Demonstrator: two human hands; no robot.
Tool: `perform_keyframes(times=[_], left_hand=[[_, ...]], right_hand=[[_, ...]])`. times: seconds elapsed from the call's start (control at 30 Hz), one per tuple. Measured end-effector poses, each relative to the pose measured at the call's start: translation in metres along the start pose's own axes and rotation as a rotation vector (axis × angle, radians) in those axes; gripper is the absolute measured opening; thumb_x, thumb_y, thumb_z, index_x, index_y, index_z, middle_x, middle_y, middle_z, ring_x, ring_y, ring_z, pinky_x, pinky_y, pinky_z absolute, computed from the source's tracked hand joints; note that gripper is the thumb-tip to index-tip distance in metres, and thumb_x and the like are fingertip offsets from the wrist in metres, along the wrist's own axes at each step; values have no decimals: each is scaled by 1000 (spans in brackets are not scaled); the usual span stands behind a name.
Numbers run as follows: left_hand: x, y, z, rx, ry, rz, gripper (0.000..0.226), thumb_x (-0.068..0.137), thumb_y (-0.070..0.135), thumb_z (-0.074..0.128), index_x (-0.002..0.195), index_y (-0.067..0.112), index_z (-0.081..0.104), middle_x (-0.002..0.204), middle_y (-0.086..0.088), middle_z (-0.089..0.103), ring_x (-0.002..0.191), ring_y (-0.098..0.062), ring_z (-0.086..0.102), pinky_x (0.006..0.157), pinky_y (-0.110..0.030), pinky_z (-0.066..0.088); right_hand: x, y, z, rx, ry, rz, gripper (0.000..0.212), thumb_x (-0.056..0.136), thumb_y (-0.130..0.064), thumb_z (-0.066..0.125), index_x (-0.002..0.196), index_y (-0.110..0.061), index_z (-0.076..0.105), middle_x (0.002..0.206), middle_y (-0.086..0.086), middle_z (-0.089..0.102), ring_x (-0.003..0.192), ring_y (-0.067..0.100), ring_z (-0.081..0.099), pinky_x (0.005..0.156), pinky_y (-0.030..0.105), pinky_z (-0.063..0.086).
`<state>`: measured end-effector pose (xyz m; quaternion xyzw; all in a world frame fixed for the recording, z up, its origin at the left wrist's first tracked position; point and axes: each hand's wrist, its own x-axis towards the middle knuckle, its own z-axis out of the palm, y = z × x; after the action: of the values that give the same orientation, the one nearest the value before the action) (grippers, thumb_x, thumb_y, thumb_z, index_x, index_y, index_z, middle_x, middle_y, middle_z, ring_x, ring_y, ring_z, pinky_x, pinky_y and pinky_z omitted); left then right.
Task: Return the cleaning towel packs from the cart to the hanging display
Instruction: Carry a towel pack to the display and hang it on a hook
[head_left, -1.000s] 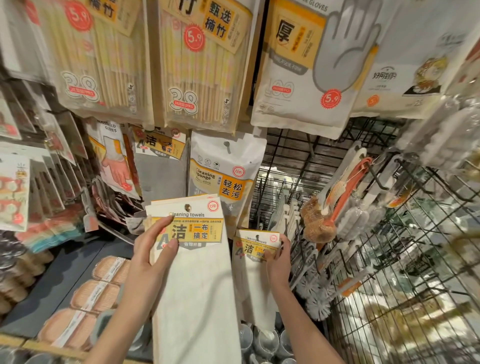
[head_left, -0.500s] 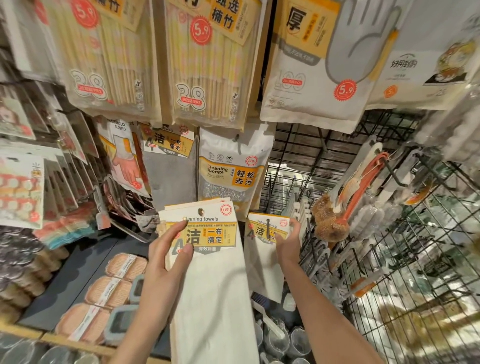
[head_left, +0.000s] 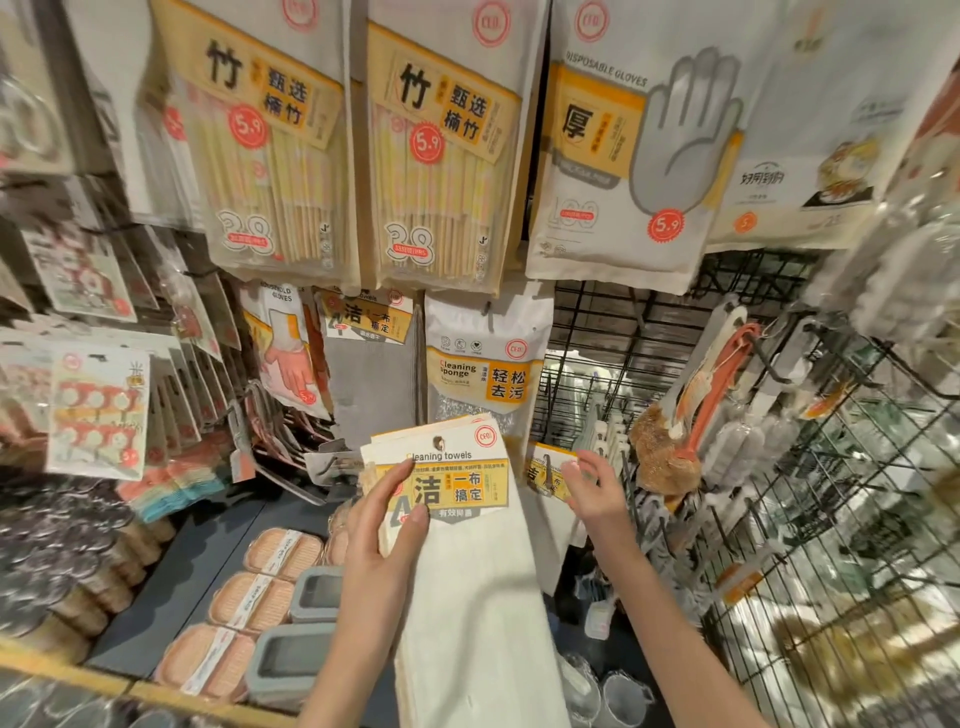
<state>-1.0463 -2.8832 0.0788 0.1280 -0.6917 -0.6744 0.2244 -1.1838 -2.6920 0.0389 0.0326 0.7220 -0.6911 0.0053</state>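
The left hand (head_left: 387, 525) grips a stack of towel packs (head_left: 457, 525) by its left edge, thumb across the yellow label and fingers behind. The stack is held upright in front of the display, its top just below the sponge pack (head_left: 485, 371) and beside the grey towel pack (head_left: 371, 364) already hanging there. To its left a bare hook (head_left: 283, 480) juts out toward the viewer; below lies the dark shelf (head_left: 208, 551) with trays of scrub pads (head_left: 283, 553) and grey boxes (head_left: 314, 592).

The right hand (head_left: 589, 491) pinches the top of a single pack (head_left: 548, 475) at the edge of the wire grid (head_left: 623, 353), fingers curled over its card. This pack sits just right of the stack, close to it. Open room is narrow here: brushes (head_left: 691, 410) crowd the right side on a wire rack (head_left: 831, 493), and above hang the chopstick packs (head_left: 441, 156) and glove pack (head_left: 639, 156), whose lower edges overlap the row beneath.

The stack's front pack shows a white card header with a punched hang hole, "Cleaning towels" in print, a red round logo and a yellow band of Chinese text. Long cream cloth hangs below, reaching past the frame's bottom edge. Several card headers fan out behind the front one.
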Motion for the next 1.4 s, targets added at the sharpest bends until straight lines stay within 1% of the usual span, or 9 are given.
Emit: perform_keyframes(times=[0.07,0.23,0.33,0.47,0.6,0.8,0.93,1.2,1.4], left_hand=[[-6,3,1,-27,-12,-11,39,91,20,60,116,50,57,127,25,49,122,10,42,103,-26,34],[-20,8,2,-106,-48,-6,38,88,25,61,118,48,58,130,21,48,118,14,45,103,-24,35],[-27,11,0,-131,-66,1,43,87,31,66,126,45,54,135,17,46,125,7,43,111,-35,33],[-31,19,-4,-127,-122,3,60,91,28,62,134,61,34,133,33,37,125,18,34,114,-36,26],[-35,28,-3,-144,-136,-12,71,82,35,65,133,67,27,144,10,42,133,-10,41,114,-46,28],[-35,34,-4,-145,-146,-7,72,75,35,68,128,67,32,139,-2,49,128,-18,48,111,-49,33],[-34,35,-4,-102,-142,-14,71,72,37,70,126,65,32,133,-4,54,126,-19,50,109,-49,36],[-32,31,0,-79,-123,-7,75,79,24,77,137,49,36,136,1,50,127,-14,48,110,-47,35],[-28,29,4,-89,-98,-5,66,85,29,67,137,54,35,126,29,40,122,5,42,111,-39,33]], right_hand=[[-19,-25,6,46,-65,-11,26,94,-17,55,119,-12,54,114,3,53,108,19,55,88,26,49],[-66,-73,23,-51,-265,-39,5,93,-25,54,96,-23,58,91,-3,60,79,5,57,63,7,46],[-89,-87,27,-51,-280,-82,22,84,-15,68,98,-19,52,91,1,57,78,8,59,61,7,46],[-107,-99,25,-68,-229,-108,39,73,-2,77,95,-18,49,90,6,60,77,16,63,64,20,52],[-114,-102,20,-42,-215,-113,38,75,2,74,102,-11,50,90,8,62,72,11,64,59,16,53],[-117,-104,15,-43,-180,-149,37,75,3,73,92,-22,51,83,-1,63,63,-5,65,55,12,49],[-116,-104,14,-39,-169,-166,37,76,1,73,92,-23,50,81,-2,65,65,-3,65,58,13,50],[-113,-98,9,9,-164,-159,37,77,5,71,96,-18,49,83,2,65,65,-3,65,58,12,50],[-105,-89,1,94,-135,-136,37,80,7,67,99,-16,46,95,10,68,76,5,68,61,14,52]])
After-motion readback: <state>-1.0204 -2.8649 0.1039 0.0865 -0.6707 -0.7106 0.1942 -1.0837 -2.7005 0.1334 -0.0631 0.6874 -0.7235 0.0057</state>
